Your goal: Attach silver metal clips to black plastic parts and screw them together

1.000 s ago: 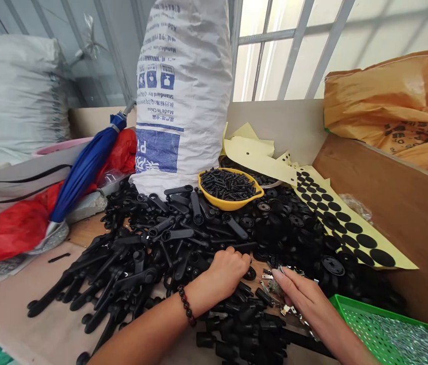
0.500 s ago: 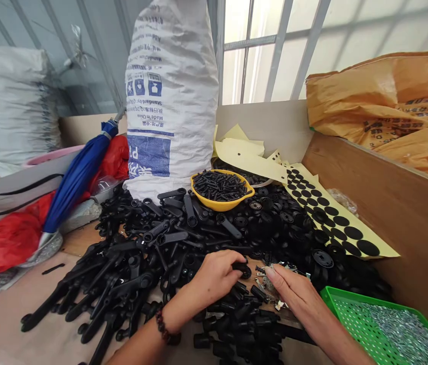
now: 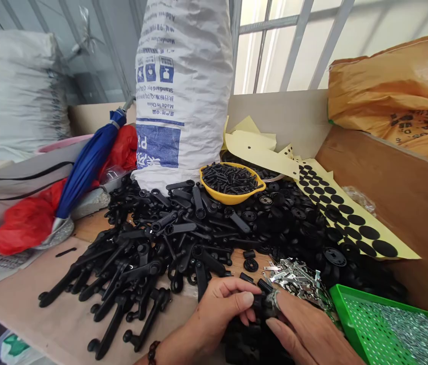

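My left hand [image 3: 227, 309] is at the lower middle, its thumb and fingers closed round a small black cylindrical part [image 3: 257, 304]. Close against it on the right, my right hand [image 3: 301, 322] has its fingers bent at the same spot; what they grip is hidden among dark parts. More black cylinders [image 3: 240, 352] lie beneath both hands. Just beyond the hands are a black ring [image 3: 250, 265] and a pile of small silver metal clips [image 3: 297, 279]. Black crank-shaped handles [image 3: 111, 284] are heaped to the left.
A yellow bowl [image 3: 232, 196] of black screws stands before a white sack [image 3: 183, 91]. Black discs [image 3: 289, 213] are piled to its right, near a yellow sticker sheet [image 3: 403, 248]. A green basket [image 3: 361, 329] holds small metal pieces. A blue umbrella [image 3: 88, 162] lies left.
Both hands have come nearer my body and close together, off the ring and the metal clips, which now show more fully. The camera view has shifted slightly left and down.
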`<state>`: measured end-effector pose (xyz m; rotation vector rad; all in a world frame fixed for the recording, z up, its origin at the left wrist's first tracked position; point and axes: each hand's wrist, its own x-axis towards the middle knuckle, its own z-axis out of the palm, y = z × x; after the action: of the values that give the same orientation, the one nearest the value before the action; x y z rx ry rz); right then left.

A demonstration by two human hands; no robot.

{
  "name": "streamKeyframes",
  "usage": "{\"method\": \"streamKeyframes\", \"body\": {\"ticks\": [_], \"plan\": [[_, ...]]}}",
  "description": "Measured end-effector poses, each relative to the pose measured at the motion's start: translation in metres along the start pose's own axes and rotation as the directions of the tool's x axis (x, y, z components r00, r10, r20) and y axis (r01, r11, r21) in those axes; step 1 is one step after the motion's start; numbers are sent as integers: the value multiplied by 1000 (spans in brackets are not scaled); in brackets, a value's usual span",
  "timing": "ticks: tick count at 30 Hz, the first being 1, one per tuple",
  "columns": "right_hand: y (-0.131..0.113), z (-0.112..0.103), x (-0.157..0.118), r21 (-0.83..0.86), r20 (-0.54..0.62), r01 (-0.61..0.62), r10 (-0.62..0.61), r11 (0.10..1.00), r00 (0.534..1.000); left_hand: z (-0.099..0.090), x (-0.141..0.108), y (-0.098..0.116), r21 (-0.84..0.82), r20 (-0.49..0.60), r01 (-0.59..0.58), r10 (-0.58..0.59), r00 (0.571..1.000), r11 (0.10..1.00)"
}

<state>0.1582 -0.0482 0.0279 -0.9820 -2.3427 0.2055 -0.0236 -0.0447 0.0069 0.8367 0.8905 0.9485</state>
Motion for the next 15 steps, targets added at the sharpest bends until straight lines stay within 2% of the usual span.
{"method": "streamKeyframes", "body": {"ticks": [3,6,8,12,14,15], "plan": [[2,-1,-6,-5,6,-43,43,999,999,4,-2,1,-79,-21,34,-35,999,996],[6,7,-13,-49,-12,2,-2,999,1000,6,-3,4,-110,-34,77,-81,996,991],[7,17,-19,-97,-67,16,-22,995,998,8,-4,4,-102,-34,85,-89,995,991],[11,33,-26,-225,-236,15,-69,974,969,9,-4,-1,32,1,19,-19,1000,999],[14,31,-29,-287,-196,70,-130,956,972,10,-5,-4,140,5,-50,50,999,989],[16,28,-29,-304,-126,120,-164,945,978,10,-6,-5,193,6,-83,83,997,978]]}}
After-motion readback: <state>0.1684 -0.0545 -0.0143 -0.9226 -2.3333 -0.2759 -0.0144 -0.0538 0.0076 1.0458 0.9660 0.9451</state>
